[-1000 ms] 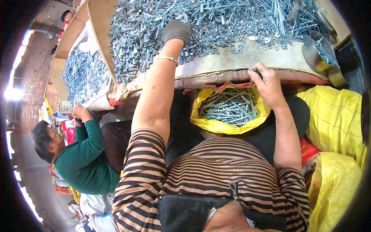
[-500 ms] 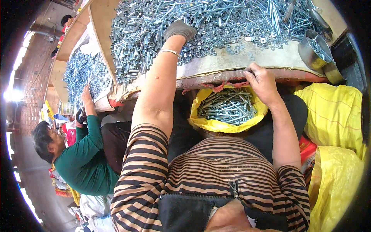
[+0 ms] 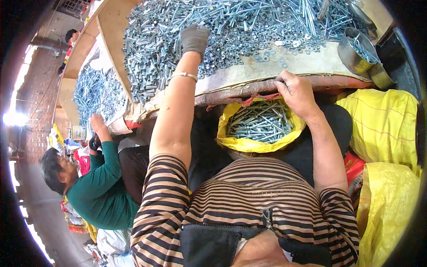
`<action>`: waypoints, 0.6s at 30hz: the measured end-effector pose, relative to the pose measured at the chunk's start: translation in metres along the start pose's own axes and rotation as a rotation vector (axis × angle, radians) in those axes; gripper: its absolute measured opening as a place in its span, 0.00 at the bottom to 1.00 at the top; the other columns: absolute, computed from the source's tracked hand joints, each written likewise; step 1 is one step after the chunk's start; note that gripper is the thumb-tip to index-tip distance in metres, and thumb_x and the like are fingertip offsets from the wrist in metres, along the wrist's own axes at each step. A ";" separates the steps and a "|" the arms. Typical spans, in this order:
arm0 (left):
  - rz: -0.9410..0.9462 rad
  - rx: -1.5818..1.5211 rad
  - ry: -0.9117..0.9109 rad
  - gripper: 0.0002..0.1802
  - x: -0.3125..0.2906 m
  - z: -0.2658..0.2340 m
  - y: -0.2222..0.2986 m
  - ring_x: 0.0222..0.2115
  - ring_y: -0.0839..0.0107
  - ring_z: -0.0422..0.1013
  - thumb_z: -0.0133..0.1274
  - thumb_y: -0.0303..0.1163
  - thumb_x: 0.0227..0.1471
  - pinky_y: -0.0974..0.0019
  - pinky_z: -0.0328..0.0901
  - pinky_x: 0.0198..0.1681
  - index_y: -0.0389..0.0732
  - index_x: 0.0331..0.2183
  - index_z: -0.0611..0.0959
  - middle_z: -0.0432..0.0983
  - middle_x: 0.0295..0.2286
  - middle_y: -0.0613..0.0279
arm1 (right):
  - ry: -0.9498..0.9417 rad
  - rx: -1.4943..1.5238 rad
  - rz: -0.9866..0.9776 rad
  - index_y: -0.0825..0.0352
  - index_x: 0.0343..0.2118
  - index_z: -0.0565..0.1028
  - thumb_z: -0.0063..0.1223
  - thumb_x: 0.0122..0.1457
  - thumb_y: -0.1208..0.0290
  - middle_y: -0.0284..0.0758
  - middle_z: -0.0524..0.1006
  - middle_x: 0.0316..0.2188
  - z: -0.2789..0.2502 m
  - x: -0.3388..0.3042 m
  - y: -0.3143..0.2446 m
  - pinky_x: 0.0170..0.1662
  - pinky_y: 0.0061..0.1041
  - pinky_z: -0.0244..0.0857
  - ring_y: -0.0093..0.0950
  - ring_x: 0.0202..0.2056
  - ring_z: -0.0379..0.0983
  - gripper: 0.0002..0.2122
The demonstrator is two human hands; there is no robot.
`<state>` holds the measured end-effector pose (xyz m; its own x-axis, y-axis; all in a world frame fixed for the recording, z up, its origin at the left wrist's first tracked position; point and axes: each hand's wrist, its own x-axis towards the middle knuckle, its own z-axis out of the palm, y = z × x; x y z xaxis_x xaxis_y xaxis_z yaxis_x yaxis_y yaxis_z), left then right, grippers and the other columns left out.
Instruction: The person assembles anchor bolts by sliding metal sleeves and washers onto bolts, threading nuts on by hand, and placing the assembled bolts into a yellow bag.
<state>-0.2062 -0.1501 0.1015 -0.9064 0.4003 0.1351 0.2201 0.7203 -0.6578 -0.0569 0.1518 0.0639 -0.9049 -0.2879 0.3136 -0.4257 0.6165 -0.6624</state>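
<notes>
One gloved left hand (image 3: 195,39) at 12 o'clock, at hardware pile (image 3: 155,53); can't tell grip. Bare right hand (image 3: 296,94) at 2 o'clock by yellow bag (image 3: 253,147): curled, can't tell hold.

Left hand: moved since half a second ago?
Yes, slightly: the gloved left hand has shifted left over the metal parts, closer to the wooden divider.

The shirt (image 3: 242,182) has black and tan stripes. The glove (image 3: 195,40) is grey, and the bag (image 3: 260,147) is yellow.
</notes>
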 end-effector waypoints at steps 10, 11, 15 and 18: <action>-0.520 -0.633 -0.270 0.18 0.038 -0.069 0.035 0.44 0.55 0.71 0.52 0.38 0.44 0.55 0.66 0.44 0.41 0.38 0.82 0.74 0.41 0.50 | 0.053 -0.144 -0.071 0.68 0.26 0.69 0.52 0.52 0.70 0.45 0.73 0.22 -0.001 -0.004 0.006 0.28 0.38 0.63 0.46 0.27 0.71 0.07; -0.500 -0.638 -0.293 0.18 0.037 -0.068 0.034 0.45 0.55 0.71 0.52 0.38 0.44 0.55 0.66 0.45 0.41 0.39 0.81 0.74 0.42 0.50 | 0.057 -0.163 -0.083 0.68 0.26 0.69 0.52 0.53 0.70 0.45 0.73 0.22 -0.001 -0.003 0.006 0.28 0.38 0.63 0.45 0.27 0.71 0.07; -0.466 -0.647 -0.367 0.19 0.039 -0.054 0.023 0.45 0.53 0.70 0.52 0.38 0.44 0.55 0.65 0.46 0.40 0.39 0.81 0.73 0.42 0.48 | 0.049 -0.178 -0.088 0.67 0.27 0.69 0.52 0.53 0.72 0.44 0.73 0.24 0.000 -0.004 0.007 0.29 0.38 0.63 0.44 0.28 0.71 0.06; -0.497 -0.765 -0.467 0.21 0.033 -0.021 0.010 0.45 0.52 0.69 0.51 0.38 0.43 0.55 0.64 0.47 0.38 0.39 0.80 0.73 0.43 0.47 | 0.115 -0.155 -0.161 0.67 0.28 0.70 0.51 0.53 0.74 0.42 0.74 0.26 0.003 -0.003 0.004 0.29 0.36 0.64 0.43 0.28 0.72 0.03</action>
<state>-0.2269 -0.1182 0.1149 -0.9717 -0.1850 -0.1466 -0.1961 0.9784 0.0652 -0.0561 0.1528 0.0588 -0.8151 -0.3118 0.4883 -0.5512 0.6769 -0.4879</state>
